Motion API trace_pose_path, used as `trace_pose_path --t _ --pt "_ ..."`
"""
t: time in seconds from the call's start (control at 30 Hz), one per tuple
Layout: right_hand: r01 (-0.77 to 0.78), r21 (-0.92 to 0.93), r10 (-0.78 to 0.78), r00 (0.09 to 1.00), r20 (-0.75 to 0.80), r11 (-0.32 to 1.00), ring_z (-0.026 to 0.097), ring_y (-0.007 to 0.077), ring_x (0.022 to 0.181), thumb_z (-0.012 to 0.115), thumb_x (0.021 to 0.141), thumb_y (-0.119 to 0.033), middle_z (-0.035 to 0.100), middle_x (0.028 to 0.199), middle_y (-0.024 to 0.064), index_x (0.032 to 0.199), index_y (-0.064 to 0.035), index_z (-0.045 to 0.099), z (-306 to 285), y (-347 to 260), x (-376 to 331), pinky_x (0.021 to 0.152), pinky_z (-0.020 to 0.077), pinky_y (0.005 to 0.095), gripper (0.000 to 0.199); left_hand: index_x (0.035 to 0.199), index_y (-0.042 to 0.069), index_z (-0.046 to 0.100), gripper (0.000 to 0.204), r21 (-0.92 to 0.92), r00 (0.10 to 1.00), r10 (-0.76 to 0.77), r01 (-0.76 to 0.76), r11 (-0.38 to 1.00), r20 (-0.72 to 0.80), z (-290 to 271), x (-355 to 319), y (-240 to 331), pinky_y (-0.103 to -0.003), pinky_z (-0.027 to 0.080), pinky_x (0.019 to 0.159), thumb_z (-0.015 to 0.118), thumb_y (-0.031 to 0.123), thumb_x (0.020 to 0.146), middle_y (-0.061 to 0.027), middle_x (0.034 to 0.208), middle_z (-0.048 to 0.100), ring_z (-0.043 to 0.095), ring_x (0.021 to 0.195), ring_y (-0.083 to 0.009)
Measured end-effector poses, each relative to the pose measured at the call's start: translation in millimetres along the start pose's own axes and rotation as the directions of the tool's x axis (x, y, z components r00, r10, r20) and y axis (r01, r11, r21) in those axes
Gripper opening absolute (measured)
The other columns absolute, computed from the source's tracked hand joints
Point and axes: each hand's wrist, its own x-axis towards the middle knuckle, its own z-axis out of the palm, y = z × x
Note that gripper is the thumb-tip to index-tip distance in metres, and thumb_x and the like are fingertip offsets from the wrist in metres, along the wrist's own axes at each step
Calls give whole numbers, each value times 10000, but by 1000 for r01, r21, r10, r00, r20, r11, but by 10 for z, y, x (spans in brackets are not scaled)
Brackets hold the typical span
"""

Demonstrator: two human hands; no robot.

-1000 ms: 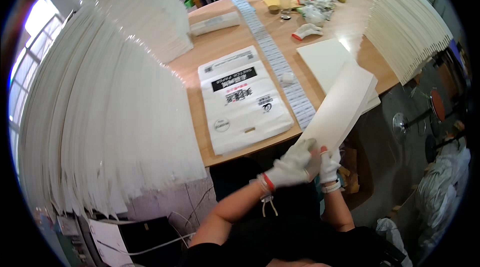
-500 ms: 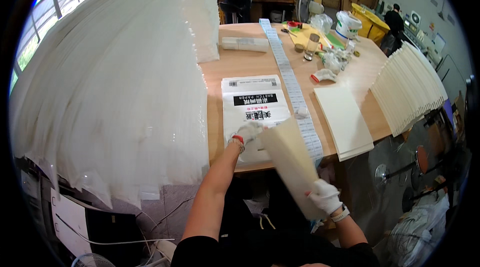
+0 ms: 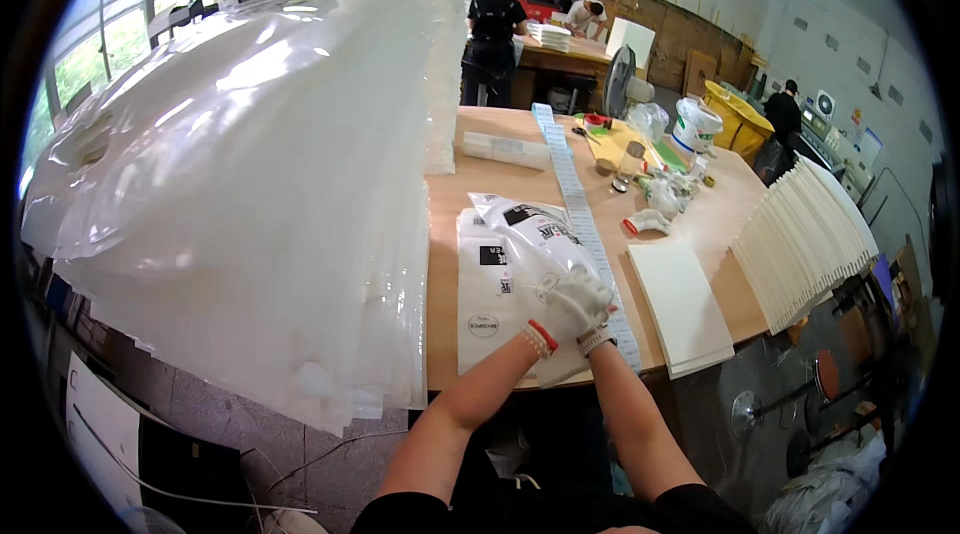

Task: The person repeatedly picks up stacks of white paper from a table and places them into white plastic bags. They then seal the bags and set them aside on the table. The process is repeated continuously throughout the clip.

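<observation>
The left hand [image 3: 570, 304], in a white cloth glove with a red cuff, and the right hand [image 3: 600, 325], also in a white glove, are held close together. The right hand is partly hidden by the left one. Both are placed at the near end of a shiny white plastic bag with black and red print [image 3: 545, 244]. Whether the fingers are pinched on it cannot be told. The bag is puffed up and set at a slant on top of a flat pile of white printed plastic bags [image 3: 480, 334], near the front edge of a light brown wooden counter [image 3: 735, 184].

Just to the right of the pile, a long pale blue and white paper strip [image 3: 562, 159] is laid out. Farther right, a small stack of flat cream sheets [image 3: 682, 304] is seen, and beyond it a big fanned stack of cream sheets [image 3: 805, 249]. An unworn white glove with a red edge [image 3: 650, 222] is left near the small stack. At the back, a clear plastic roll [image 3: 505, 151] and a white bucket [image 3: 697, 124] are seen. The left side is filled by a huge heap of shiny see-through plastic sleeves [image 3: 270, 194].
</observation>
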Motion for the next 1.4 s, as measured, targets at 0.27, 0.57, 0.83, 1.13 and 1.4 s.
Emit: trace_pose_path --t 0.27,0.57,0.83,1.13,1.4 --pt "-54 224 129 933 -335 973 568 358 926 535 769 -345 608 953 197 968 -54 610 91 257 -185 834 439 423 361 1071 -13 539 372 -2 808 -335 382 924 -484 355 -1368 9 -448 415 863 592 57 710 -217 1091 503 483 1025 -391" --pt "119 98 -85 951 -296 988 563 362 937 552 758 -326 606 957 194 972 -57 612 -72 381 -696 845 433 438 349 904 62 575 236 -123 679 -732 732 670 48 871 -1341 407 -378 468 648 598 249 761 -114 802 599 597 750 -309" --pt "473 144 -348 792 -501 869 558 366 948 567 747 -309 605 960 191 974 -60 614 993 -90 -1525 855 427 451 340 1135 30 515 363 -604 268 -829 790 -103 491 1298 -2546 758 -299 475 760 459 294 893 -100 1067 597 600 883 -192" --pt "428 564 -350 903 -248 706 543 285 1007 582 783 -256 595 1027 132 1042 -113 605 1597 265 -1143 879 428 369 296 1082 39 516 282 -406 206 -961 907 116 185 1096 -2623 776 -322 455 783 499 196 847 -126 981 605 586 911 -220" --pt "186 687 -321 945 71 702 620 243 748 651 698 -219 648 824 104 835 -77 648 1079 721 -2160 654 493 332 197 786 13 532 146 -45 617 -754 766 641 -223 376 -3034 835 -346 442 634 583 -13 651 -139 808 495 516 698 -294"
